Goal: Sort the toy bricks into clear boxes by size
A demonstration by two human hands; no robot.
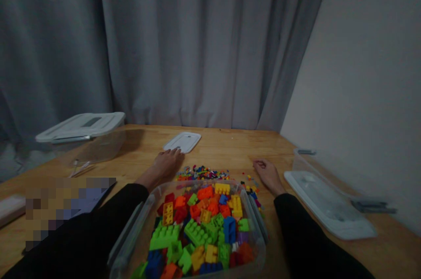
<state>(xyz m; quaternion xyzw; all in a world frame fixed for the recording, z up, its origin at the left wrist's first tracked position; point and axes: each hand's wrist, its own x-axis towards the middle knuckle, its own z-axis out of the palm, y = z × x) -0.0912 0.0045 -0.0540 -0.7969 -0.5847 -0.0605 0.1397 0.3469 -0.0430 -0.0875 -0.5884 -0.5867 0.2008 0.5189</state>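
Observation:
My left hand (pixel 167 162) is stretched out low over the table, palm down. Its fingertips reach the near edge of a small white lid (pixel 186 141); whether they press on it I cannot tell. To the right, my right hand (pixel 267 176) rests by the table with its fingers curled in; anything inside them is hidden. Between the hands lies a spread of tiny multicoloured building bricks (pixel 205 173), with a few stray ones beside my right wrist. Close to me, a clear plastic box (pixel 263 255) full of large building bricks (pixel 197 231) stands between my forearms.
A clear bin with a white lid (pixel 88 124) stands at the back left. On the left lies a dark-edged flat device (pixel 88 195), its surface pixelated. At right a clear container (pixel 315 165) sits beside a white lid (pixel 329 204). A grey curtain (pixel 197 46) hangs behind the table.

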